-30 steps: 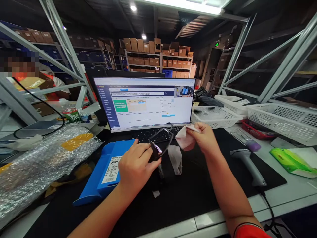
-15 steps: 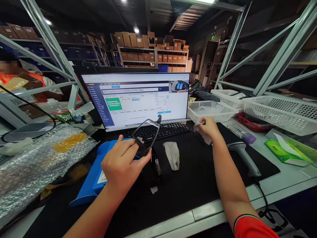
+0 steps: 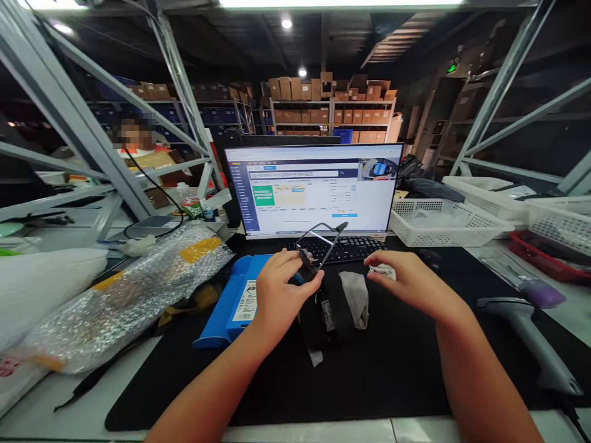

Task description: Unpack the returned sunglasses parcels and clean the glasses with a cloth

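Note:
My left hand (image 3: 279,289) is closed on a black part with a thin metal wire frame (image 3: 329,249), which it holds up in front of the keyboard (image 3: 364,247). To its right, my right hand (image 3: 410,280) pinches a small crumpled whitish piece (image 3: 384,271), perhaps cloth or paper; its kind is unclear. A grey cloth-like piece (image 3: 354,298) lies on the black mat (image 3: 369,381) between the hands. Below the left fingers is a black item with a printed label (image 3: 329,314), and a small white scrap (image 3: 315,357) is near it. A blue box (image 3: 219,317) is partly hidden behind my left hand.
A lit monitor (image 3: 314,197) stands behind the keyboard. Bubble-wrapped goods (image 3: 124,314) lie on the left. A barcode scanner (image 3: 526,338), a purple-ended clear packet (image 3: 540,292) and a white basket (image 3: 443,231) are on the right. A co-worker (image 3: 138,138) is beyond the frame at left.
The view has swung left. My right hand has come in from beside the basket toward the grey piece, still holding the whitish piece. My left hand keeps hold of the wire-framed part.

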`<move>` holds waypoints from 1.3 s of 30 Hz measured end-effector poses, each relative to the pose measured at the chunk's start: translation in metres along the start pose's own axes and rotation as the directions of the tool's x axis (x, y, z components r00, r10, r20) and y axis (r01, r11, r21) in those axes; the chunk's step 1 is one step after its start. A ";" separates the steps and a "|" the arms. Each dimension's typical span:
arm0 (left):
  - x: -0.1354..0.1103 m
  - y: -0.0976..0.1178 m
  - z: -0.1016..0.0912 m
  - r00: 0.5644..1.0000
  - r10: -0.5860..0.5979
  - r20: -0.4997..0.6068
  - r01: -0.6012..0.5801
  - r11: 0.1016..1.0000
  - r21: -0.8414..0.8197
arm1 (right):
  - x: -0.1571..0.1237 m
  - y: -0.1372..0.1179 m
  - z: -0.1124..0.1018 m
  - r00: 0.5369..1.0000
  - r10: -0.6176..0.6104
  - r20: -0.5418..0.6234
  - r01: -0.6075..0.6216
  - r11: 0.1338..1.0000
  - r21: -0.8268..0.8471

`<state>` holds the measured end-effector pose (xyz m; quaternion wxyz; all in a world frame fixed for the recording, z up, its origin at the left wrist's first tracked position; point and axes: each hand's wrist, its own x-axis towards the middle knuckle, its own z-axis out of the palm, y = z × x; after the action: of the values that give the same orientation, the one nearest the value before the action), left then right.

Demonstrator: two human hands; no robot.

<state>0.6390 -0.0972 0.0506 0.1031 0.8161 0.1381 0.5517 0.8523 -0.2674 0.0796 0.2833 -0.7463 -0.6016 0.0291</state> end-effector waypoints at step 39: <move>0.001 0.013 0.010 0.487 -0.731 0.477 0.609 -0.107 -0.786 | -0.004 -0.043 0.032 0.768 -0.607 -0.205 0.428 0.724 -0.541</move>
<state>0.6505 -0.1089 0.0519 0.7858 0.3865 0.2060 0.4367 0.8014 -0.2534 0.0710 0.2003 -0.5805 -0.7133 -0.3378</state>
